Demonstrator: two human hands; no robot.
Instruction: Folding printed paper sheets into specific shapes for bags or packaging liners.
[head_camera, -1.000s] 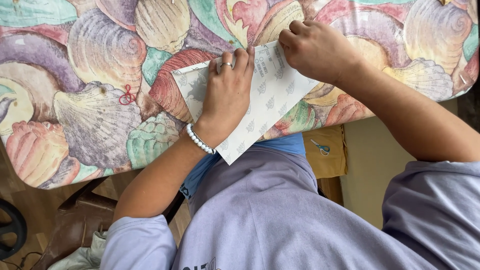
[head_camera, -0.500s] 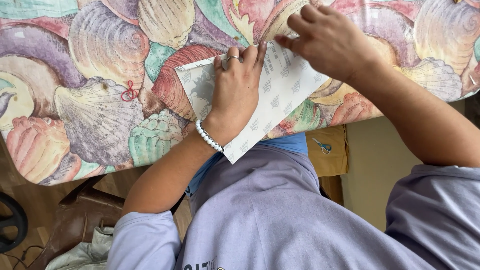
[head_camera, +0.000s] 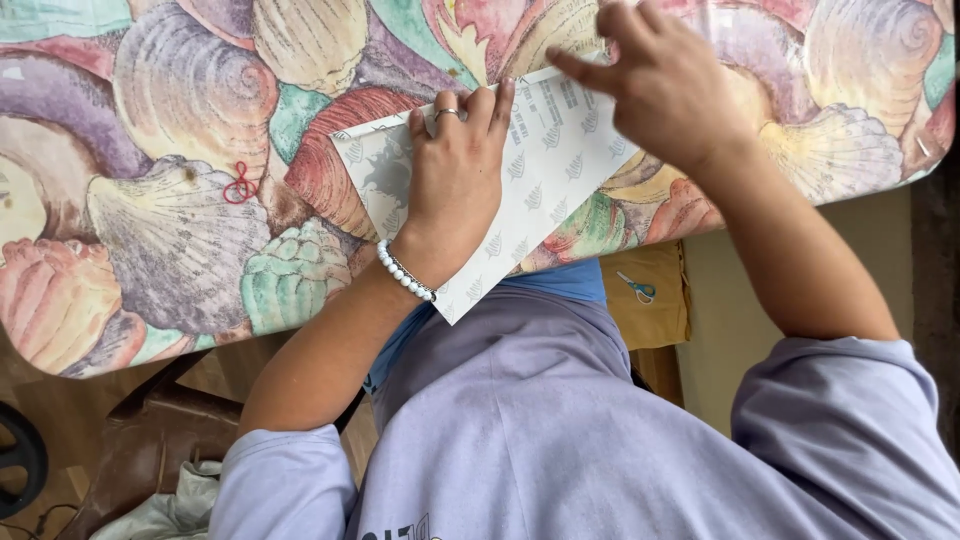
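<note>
Sheet: patterned paper sheet (head_camera: 560, 170), centre of frame, lying on the shell-print counter (head_camera: 180, 200), lower corner overhanging the edge.
Left hand (head_camera: 455, 180): flat, fingers spread, pinning the sheet.
Right hand (head_camera: 665, 85): fingers curled, pressing the sheet's upper edge; blurred.
Handling: light, thin, likely to crease or slide; best held flat near an edge.
Surroundings: red thread loop (head_camera: 240, 187) left; scissors (head_camera: 636, 288) below the counter.

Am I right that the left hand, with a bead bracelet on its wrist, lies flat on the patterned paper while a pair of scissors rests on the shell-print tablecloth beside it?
Not quite. The left hand with the bead bracelet does lie flat on the patterned paper, but the scissors are not on the shell-print tablecloth; the head view shows them lower down, on a tan surface past the table's edge.
</note>
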